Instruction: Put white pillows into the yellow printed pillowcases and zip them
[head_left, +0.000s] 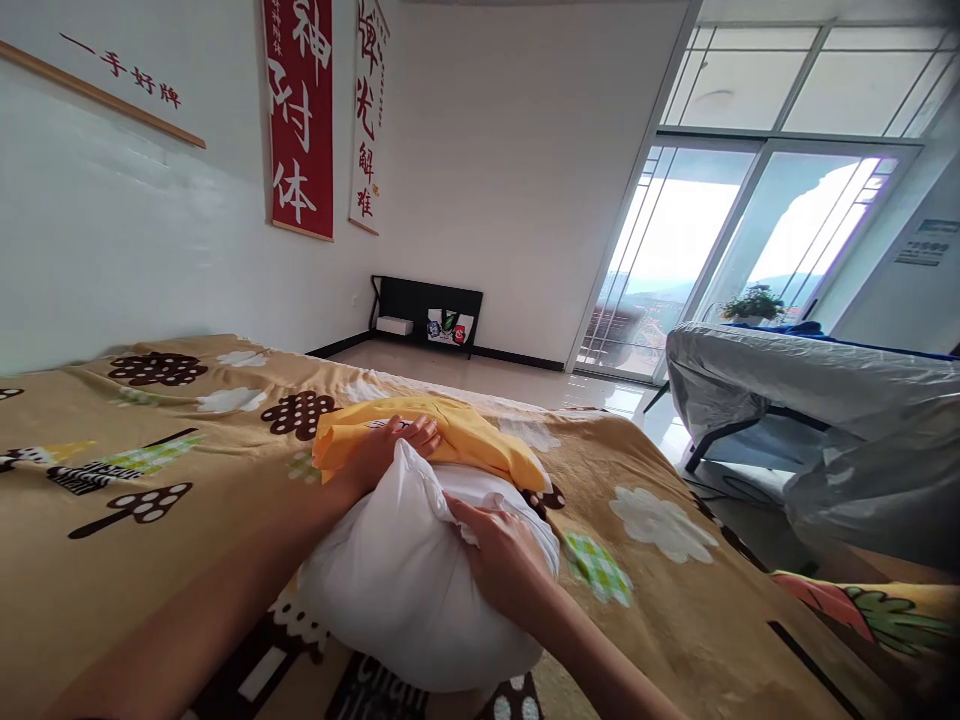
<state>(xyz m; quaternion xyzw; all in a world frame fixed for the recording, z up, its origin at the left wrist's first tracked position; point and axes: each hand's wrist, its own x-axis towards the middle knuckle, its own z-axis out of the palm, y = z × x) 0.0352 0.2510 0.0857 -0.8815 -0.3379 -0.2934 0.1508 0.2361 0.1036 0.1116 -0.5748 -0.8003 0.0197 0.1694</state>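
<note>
A plump white pillow (397, 590) lies on a tan bedspread (150, 470) printed with brown and white tree shapes. Its far end sits inside a yellow pillowcase (472, 440). My left hand (394, 445) rests at the pillow's far left edge, fingers curled against the yellow fabric. My right hand (499, 560) lies on top of the pillow, with its fingers pinching a fold of the white cloth.
A grey covered piece of furniture (810, 420) stands to the right of the bed. Beyond it are glass balcony doors (720, 250) and a potted plant (752, 303). A low black shelf (427, 315) stands against the far wall. Red and white banners (300, 110) hang on the left wall.
</note>
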